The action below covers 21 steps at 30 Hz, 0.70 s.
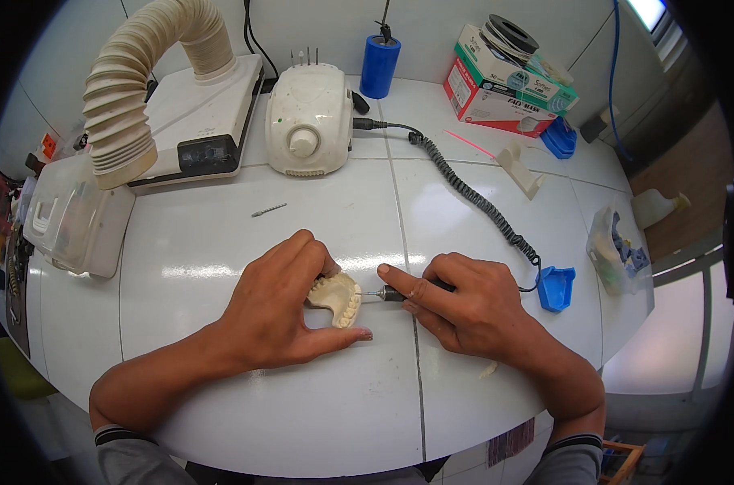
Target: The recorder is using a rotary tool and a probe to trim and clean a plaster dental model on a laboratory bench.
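My left hand (pixel 274 299) grips a cream-coloured dental cast (pixel 334 293), with the fingers over its far side and the thumb along its near side. The cast is horseshoe-shaped, and a row of teeth shows along its right edge. In my right hand (pixel 476 307) is a dental handpiece (pixel 392 294), its dark body mostly hidden under the fingers. The thin metal bur (pixel 371 293) points left and its tip meets or nearly meets the teeth. From behind the right hand a coiled black cord (pixel 472 192) runs up to a white micromotor control box (pixel 306 121).
A loose bur (pixel 269 210) lies beyond my left hand. Further back are a white suction unit with a ribbed hose (pixel 112 105), a blue cylinder (pixel 380 66) and stacked boxes (pixel 504 93). At the right sit a blue mould (pixel 556 288) and a clear bin (pixel 613 250); a lidded box (pixel 80 214) stands left.
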### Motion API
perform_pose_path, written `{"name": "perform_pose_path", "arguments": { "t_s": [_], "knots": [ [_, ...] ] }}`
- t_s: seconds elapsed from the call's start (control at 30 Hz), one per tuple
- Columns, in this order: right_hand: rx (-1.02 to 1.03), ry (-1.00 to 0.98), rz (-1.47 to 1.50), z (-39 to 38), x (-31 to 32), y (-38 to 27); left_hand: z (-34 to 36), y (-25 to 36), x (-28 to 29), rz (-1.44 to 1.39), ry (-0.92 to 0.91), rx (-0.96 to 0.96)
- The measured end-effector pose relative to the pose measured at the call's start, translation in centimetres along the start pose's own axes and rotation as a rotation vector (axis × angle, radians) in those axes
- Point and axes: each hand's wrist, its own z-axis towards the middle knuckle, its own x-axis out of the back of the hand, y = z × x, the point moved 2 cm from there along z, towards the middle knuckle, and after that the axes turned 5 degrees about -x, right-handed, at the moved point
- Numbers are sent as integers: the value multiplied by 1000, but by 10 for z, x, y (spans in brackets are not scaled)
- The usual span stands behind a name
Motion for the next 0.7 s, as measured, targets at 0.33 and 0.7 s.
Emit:
{"name": "perform_pose_path", "arguments": {
  "t_s": [0.33, 0.7],
  "knots": [
    [-11, -26, 25, 1, 3, 0, 1, 0, -1, 1, 6, -3],
    [-2, -9, 9, 1, 1, 0, 0, -1, -1, 11, -12, 16]
  ]
}}
